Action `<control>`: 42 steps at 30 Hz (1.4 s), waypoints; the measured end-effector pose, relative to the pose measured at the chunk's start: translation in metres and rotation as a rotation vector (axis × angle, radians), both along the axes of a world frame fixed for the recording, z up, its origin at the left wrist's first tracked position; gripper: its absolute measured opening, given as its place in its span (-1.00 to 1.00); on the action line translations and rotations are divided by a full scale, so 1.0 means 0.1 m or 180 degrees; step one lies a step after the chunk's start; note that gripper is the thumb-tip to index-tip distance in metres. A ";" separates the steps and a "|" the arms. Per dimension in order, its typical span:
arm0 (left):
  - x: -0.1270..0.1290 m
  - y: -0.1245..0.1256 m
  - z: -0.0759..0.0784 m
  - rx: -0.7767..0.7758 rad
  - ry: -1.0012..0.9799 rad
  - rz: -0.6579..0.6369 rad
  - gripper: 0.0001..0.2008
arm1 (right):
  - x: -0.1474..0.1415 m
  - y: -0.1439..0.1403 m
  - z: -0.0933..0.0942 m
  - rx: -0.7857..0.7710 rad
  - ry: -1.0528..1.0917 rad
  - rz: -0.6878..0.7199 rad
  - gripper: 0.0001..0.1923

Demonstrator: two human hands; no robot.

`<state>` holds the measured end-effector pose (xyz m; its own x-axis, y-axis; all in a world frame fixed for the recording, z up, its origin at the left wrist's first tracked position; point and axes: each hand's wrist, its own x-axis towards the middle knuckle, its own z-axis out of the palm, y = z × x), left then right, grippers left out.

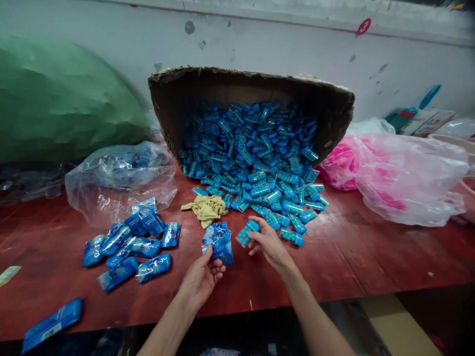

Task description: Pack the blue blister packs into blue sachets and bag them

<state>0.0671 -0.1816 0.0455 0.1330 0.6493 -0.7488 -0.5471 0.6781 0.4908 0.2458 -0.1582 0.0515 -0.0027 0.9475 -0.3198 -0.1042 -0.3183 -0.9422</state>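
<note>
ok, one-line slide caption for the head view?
Left hand holding blue printed packaging, right hand a beaded blue pack, by an open cardboard box of similar packs.

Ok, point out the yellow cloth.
In the head view, the yellow cloth lies slightly left of centre, between the cardboard box and the left hand.

Bare left hand [204,278], bare right hand [270,243], slender fingers [260,222], uncovered tapering forearms [313,311]

Open strip of surface [345,269] at front right, narrow gap between left hand [204,278] and right hand [269,243], spilled packs [261,190] across the box's [260,81] low edge — cloth [206,207] and pouches [128,242] crowding the left.
</note>
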 end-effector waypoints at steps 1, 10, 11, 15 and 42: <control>0.01 0.03 0.01 0.0059 0.0027 0.0021 -0.80 | -0.05 -0.02 0.02 0.0004 0.0354 -0.0100 -0.46; 0.00 0.08 -0.03 0.0692 0.0198 -0.0038 -0.78 | -0.20 -0.10 0.06 0.0207 0.0863 -0.0205 -0.54; -0.01 0.07 -0.04 0.0773 0.0214 -0.0039 -0.77 | -0.19 -0.10 0.06 0.0203 0.0856 -0.0201 -0.54; -0.02 0.06 -0.02 0.1017 0.0261 -0.0007 -0.74 | -0.20 -0.15 0.06 0.0199 0.0801 -0.0333 -0.54; 0.06 0.12 0.12 0.0601 -0.0537 -0.0202 -0.86 | -0.33 -0.37 -0.17 0.0622 0.0917 -0.0207 -0.67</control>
